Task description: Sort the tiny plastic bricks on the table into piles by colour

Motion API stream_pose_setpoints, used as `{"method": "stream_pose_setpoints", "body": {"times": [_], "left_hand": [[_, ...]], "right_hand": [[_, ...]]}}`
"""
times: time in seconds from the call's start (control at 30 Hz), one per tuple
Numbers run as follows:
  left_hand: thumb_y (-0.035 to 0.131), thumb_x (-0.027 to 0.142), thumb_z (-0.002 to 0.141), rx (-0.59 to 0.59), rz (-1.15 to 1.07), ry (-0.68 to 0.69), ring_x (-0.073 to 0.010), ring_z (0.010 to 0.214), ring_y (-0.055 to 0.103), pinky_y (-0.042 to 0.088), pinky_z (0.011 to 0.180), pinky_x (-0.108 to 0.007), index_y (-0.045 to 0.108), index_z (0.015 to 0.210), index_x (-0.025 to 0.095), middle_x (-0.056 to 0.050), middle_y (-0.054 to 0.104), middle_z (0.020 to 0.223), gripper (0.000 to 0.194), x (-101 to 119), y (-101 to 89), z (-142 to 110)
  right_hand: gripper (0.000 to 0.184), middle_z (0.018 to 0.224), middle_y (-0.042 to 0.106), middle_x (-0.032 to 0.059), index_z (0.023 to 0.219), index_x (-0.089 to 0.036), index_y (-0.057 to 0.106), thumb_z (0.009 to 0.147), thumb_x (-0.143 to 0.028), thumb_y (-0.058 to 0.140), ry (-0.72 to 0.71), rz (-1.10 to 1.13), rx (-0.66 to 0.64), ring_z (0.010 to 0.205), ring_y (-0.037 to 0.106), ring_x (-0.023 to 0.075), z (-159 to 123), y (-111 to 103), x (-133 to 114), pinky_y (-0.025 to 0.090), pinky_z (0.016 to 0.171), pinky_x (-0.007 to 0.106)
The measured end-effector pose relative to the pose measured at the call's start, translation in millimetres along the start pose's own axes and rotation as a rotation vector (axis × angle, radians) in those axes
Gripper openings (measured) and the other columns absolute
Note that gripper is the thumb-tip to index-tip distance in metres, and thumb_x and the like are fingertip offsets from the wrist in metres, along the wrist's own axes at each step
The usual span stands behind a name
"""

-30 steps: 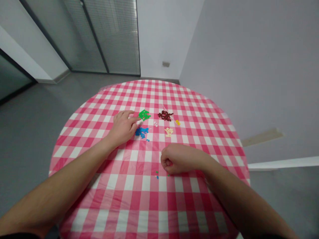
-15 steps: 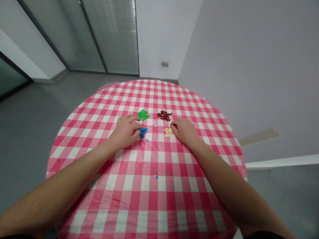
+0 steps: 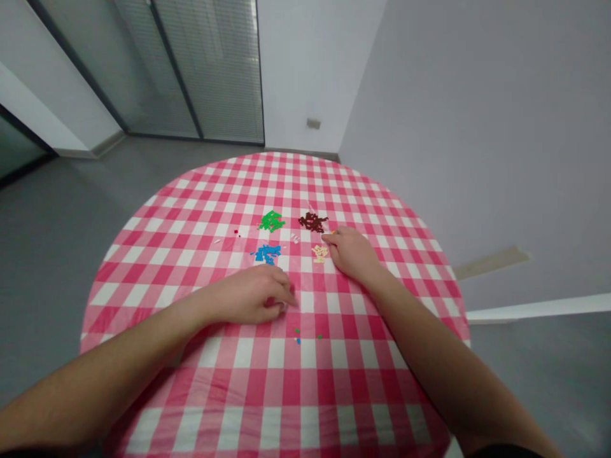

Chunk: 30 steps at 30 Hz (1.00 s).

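My left hand [image 3: 260,294] is low over the cloth, just in front of a pile of small blue building blocks [image 3: 268,254]. Its index finger points right and stands apart from the thumb; I make out nothing held there. My right hand [image 3: 352,252] rests beside a small pile of cream pieces [image 3: 319,253], index finger stretched toward the dark brown pieces [image 3: 313,221], other fingers curled under. Behind the blue pile lies a heap of green pieces [image 3: 272,221]. Nearer me are a few loose bits, among them a blue piece [image 3: 298,341] and a green piece [image 3: 319,337].
All of this lies on a round table with a pink-and-white checked cloth [image 3: 305,388]. Some white pieces [image 3: 294,238] sit between the piles, and a red piece [image 3: 235,231] lies at the left. A grey wall [image 3: 477,127] stands close on the right.
My left hand has moved from the blue pile toward me and right, uncovering the blue pile and red bits. My right index finger has stretched out toward the brown pile.
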<state>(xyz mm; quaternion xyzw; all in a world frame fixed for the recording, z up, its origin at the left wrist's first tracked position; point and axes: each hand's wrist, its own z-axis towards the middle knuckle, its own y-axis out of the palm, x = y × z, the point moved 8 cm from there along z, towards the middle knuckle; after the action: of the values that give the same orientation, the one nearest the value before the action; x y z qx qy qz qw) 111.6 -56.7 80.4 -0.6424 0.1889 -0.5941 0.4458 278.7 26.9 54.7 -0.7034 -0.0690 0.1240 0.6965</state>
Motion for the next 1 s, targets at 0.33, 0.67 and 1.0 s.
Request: {"method": "stream_pose_setpoints", "body": {"times": [0.33,0.67,1.0], "left_hand": [[0.065,0.011,0.091,-0.055,-0.011,0.111,-0.0187,0.089,0.068,0.052,0.084,-0.029,0.076,0.098,0.021,-0.005,0.074,0.092,0.017,20,26.5,7],[0.057,0.015,0.099,-0.072,0.027,0.100,-0.0181,0.090,0.066,0.049,0.087,-0.028,0.072,0.092,0.018,-0.005,0.074,0.093,0.017,19,34.9,11],[0.054,0.025,0.096,0.372,0.069,-0.335,-0.0198,0.089,0.067,0.051,0.082,-0.033,0.071,0.090,0.021,-0.005,0.075,0.095,0.018,-57,-34.1,-14]], "right_hand": [[0.054,0.112,0.063,0.0147,0.151,-0.024,0.050,0.098,-0.015,0.039,0.023,-0.043,-0.044,0.096,0.061,0.0259,6,11,2,0.044,0.075,0.033],[0.050,0.122,0.064,0.0167,0.148,-0.019,0.052,0.101,-0.018,0.036,0.070,0.074,0.098,0.100,0.062,0.0265,2,-2,4,0.048,0.079,0.034],[0.050,0.123,0.066,0.0168,0.144,-0.015,0.055,0.097,-0.014,0.039,0.071,0.206,0.145,0.107,0.063,0.0282,0,-6,4,0.050,0.086,0.038]]}}
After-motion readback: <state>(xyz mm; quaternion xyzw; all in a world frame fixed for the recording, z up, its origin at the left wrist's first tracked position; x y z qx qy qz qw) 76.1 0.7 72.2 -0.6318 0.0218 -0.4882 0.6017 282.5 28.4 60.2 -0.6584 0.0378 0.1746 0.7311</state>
